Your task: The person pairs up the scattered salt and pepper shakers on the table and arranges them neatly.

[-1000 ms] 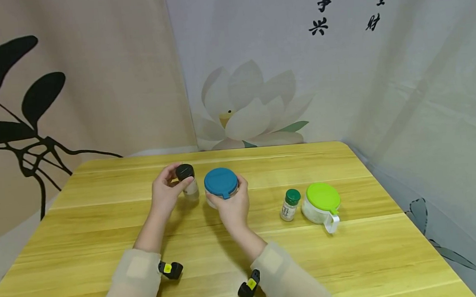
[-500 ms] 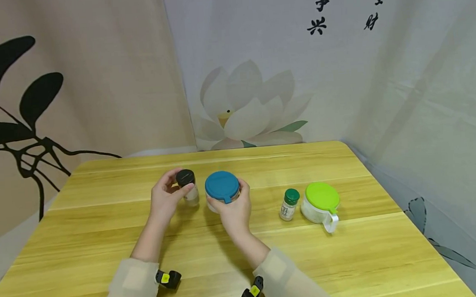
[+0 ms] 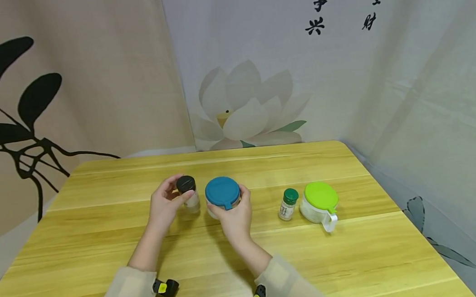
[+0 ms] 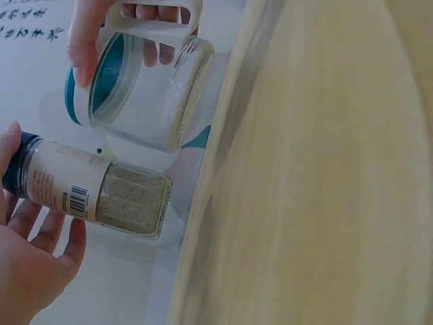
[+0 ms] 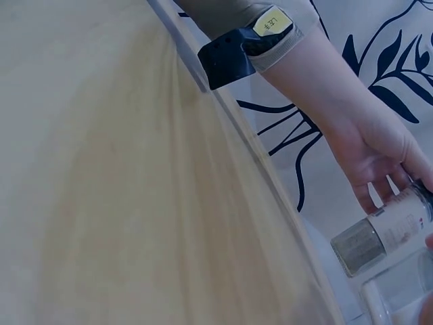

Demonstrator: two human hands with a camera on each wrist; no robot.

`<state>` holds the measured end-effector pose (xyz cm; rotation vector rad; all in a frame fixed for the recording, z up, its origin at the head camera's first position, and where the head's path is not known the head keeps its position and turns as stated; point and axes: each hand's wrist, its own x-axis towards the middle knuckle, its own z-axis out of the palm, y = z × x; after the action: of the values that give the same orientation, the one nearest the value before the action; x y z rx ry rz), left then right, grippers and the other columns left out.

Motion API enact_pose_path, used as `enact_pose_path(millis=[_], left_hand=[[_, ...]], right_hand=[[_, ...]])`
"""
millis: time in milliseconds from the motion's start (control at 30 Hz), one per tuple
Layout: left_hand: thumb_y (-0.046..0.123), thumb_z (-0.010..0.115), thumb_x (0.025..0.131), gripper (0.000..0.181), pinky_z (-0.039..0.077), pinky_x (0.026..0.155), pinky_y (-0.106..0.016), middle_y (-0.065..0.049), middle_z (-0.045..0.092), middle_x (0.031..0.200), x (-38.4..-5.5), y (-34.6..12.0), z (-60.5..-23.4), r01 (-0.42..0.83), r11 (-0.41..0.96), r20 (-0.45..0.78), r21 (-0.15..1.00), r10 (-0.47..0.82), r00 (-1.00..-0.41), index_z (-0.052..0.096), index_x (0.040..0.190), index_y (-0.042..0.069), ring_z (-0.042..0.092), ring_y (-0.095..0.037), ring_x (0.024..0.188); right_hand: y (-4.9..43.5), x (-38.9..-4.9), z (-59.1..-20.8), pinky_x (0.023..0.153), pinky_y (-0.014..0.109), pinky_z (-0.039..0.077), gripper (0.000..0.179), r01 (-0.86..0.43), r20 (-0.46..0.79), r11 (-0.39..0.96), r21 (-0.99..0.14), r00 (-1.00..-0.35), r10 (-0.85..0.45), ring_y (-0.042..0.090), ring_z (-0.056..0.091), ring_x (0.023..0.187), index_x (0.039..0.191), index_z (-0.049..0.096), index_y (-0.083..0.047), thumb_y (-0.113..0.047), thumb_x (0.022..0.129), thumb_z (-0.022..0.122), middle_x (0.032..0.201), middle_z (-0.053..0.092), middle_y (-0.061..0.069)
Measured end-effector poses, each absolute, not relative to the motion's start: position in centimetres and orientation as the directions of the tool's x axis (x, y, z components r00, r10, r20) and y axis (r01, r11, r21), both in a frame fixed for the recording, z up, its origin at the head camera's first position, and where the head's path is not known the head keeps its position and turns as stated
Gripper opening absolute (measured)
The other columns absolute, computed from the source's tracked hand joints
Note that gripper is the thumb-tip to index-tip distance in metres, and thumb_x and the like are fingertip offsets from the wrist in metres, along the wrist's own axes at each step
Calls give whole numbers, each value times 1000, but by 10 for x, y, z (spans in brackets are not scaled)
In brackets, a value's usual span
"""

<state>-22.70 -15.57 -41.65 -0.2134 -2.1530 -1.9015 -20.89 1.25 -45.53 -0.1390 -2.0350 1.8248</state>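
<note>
My left hand (image 3: pixel 162 209) holds a small glass spice bottle (image 3: pixel 192 202) with a black cap, thumb and fingers round its upper part. Grey-brown powder fills the lower part of the bottle, below a pale label with a barcode, in the left wrist view. Beside it, my right hand (image 3: pixel 237 219) grips a clear glass jar (image 4: pixel 145 101) with a blue lid (image 3: pixel 222 191) by its white handle (image 4: pixel 159 27). Both containers are upright and a small gap apart. The wrist views show them raised above the wooden table (image 3: pixel 104 229).
To the right stand a small bottle (image 3: pixel 288 204) with a green cap and a white-handled jar (image 3: pixel 319 202) with a lime-green lid. Behind the table's far edge hangs a printed cloth (image 3: pixel 251 102). A camera (image 3: pixel 166 288) is strapped to the left wrist.
Both hands have drawn slightly nearer to me, carrying the spice bottle and the blue-lidded jar along. Their grips look the same. The green-capped bottle and lime-lidded jar have stayed in place.
</note>
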Motion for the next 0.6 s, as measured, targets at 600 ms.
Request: enact_pose_path(millis=[600], left_hand=[[6,76,82,53,47,83,-20,0,62,115,-227,-161,-440,257,113,264,960,-52,-963,55,130,1,58,-11,101]], right_hand=[[13,-194,-461,97,52,37,87,-181,225,151,-972,-900,374,26,50,118,133,43,-12,-22,62,92,128,53,4]])
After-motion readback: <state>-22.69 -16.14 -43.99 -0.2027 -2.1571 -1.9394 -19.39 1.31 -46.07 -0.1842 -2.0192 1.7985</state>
